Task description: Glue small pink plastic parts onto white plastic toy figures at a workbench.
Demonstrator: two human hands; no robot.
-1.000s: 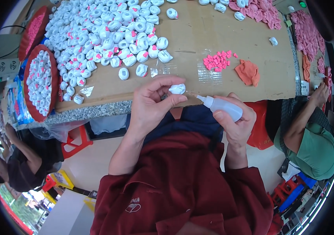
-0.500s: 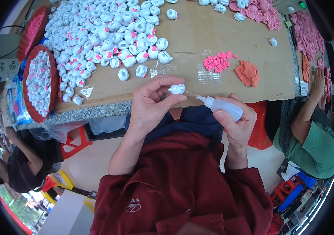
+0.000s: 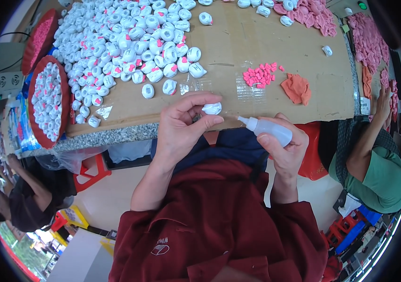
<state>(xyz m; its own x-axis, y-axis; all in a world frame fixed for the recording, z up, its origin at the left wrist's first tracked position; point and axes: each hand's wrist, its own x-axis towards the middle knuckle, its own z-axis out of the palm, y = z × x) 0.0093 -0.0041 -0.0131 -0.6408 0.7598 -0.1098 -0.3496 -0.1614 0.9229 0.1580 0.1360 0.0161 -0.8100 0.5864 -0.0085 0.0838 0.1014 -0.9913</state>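
Note:
Between the thumb and fingers of my left hand (image 3: 184, 124) is a small white cat-head-shaped piece (image 3: 212, 108), held just over the table's near edge. My right hand (image 3: 285, 143) is wrapped round a translucent squeeze bottle (image 3: 273, 131). The bottle's narrow tip points left at the white piece, with a gap between them. Beyond my hands lies a small heap of bright pink bow-shaped bits (image 3: 259, 75), with a crumpled orange cloth (image 3: 296, 89) to its right. A big pile of similar white pieces (image 3: 130, 42), some with pink bows, covers the table's far left.
Brown cardboard (image 3: 228, 42) covers the granite-edged table. At the left stand a red bowl of white pieces (image 3: 63, 110) and a red bowl of pink bits (image 3: 37, 56). Pink pieces (image 3: 311, 16) are heaped at the far right. A person in green (image 3: 374, 176) works at right, another person (image 3: 31, 197) at left.
The bottle's tip has drawn slightly away from the white piece, which has tilted a little in my left fingers. At right, the co-worker's arm has shifted slightly.

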